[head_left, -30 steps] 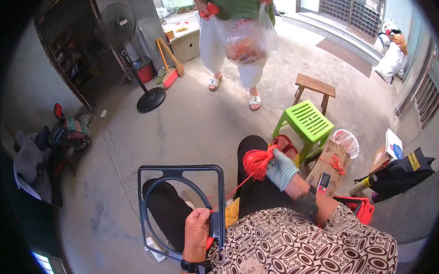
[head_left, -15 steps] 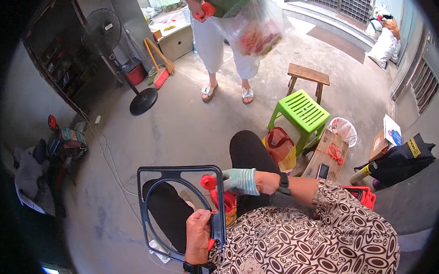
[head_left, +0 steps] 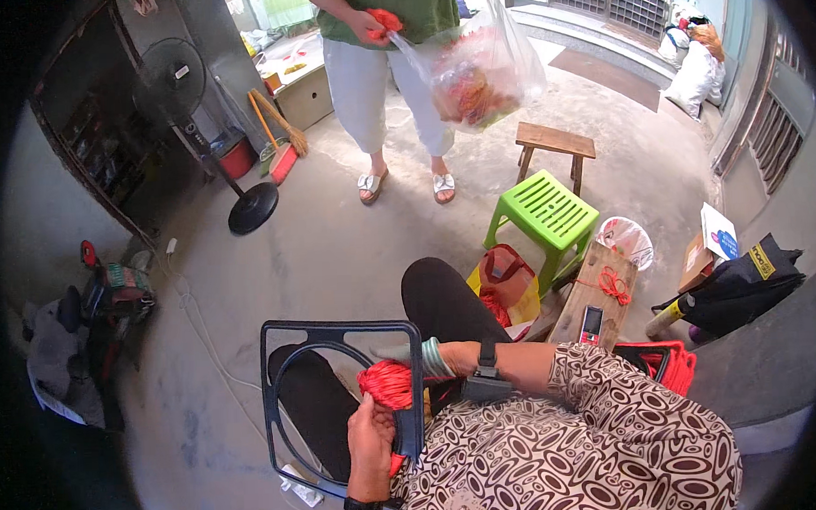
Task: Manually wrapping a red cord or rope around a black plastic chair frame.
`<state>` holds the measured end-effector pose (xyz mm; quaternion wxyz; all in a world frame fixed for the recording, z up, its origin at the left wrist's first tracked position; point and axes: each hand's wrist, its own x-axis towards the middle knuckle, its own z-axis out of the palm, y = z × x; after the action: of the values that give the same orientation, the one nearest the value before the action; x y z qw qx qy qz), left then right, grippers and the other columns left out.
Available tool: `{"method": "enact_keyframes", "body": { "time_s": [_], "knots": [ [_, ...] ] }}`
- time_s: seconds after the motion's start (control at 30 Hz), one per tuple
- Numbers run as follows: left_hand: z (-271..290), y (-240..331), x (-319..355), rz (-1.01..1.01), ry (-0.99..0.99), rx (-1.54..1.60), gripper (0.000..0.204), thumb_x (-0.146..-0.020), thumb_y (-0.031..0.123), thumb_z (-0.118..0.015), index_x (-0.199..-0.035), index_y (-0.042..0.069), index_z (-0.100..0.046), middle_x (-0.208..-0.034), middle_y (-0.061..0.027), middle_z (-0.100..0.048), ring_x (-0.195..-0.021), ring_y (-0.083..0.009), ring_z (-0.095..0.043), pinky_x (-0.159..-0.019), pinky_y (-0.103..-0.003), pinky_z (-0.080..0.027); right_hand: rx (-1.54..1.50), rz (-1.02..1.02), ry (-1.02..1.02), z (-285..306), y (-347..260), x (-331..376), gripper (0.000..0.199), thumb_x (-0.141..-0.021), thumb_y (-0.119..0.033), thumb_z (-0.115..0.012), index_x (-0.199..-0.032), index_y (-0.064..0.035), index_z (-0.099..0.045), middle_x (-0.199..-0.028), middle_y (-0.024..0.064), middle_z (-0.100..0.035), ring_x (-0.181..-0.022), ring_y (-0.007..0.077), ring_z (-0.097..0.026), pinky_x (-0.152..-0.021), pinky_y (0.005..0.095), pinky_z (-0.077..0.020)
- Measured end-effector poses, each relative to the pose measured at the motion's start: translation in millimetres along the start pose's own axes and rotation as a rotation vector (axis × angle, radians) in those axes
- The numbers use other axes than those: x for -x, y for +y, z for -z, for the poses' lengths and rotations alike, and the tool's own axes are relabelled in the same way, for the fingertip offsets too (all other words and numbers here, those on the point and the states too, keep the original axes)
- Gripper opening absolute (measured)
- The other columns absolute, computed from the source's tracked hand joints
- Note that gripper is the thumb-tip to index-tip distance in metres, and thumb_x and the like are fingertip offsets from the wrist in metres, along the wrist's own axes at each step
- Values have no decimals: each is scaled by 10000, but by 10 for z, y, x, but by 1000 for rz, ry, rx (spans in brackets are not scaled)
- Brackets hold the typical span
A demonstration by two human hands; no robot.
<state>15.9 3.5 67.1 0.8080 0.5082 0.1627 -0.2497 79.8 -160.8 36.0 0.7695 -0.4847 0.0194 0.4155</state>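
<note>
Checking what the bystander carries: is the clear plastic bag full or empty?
Partly full. The clear plastic bag bulges with red and orange contents in its lower half, while the bystander's hand holds its top.

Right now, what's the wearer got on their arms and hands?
Left hand is bare, with a black band at the wrist. Right hand wears a pale green glove, with a black strap at the wrist. Brown-and-white patterned sleeve covers the right upper arm; the forearm is bare.

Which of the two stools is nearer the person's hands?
The lime-green plastic stool with the slatted top. It stands just beyond the wearer's knee; the brown wooden stool sits farther off, behind it, near the standing person.
</note>
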Motion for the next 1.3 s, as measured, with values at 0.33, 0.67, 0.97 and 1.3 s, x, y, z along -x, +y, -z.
{"method": "enact_keyframes", "body": {
  "time_s": [0.33,0.67,0.97,1.3],
  "knots": [
    [-29,-19,101,-3,-175,87,187,-898,146,-530,-981,-1,-610,-904,-83,-649,-841,-165,-620,-813,-300,-486,-751,304,26,247,165,-118,169,-815,-229,-596,-896,-80,-602,-810,86,-645,-733,221,-620,-750,379,-518],
    [277,-64,65,-72,-162,121,158,-894,151,-556,-907,2,-609,-868,-80,-639,-798,-155,-603,-774,-283,-477,-1056,610,-357,925,-42,1071,369,-955,-393,-384,-988,-52,-519,-735,68,-515,-613,202,-540,-656,402,-482],
    [444,-111,-85,-12,-63,208,199,-920,204,-523,-926,18,-593,-823,-91,-656,-725,-183,-655,-638,-297,-560,-710,610,-355,1526,138,1811,405,-970,-412,-325,-966,-47,-501,-685,44,-513,-443,136,-460,-452,279,-393],
    [469,-138,-43,-127,-156,73,72,-858,56,-540,-905,10,-571,-975,-89,-630,-889,-183,-608,-815,-321,-503,-552,617,396,1527,190,1989,275,-948,-295,-450,-1064,-56,-523,-833,68,-590,-597,130,-561,-533,242,-485]
  ]
}}
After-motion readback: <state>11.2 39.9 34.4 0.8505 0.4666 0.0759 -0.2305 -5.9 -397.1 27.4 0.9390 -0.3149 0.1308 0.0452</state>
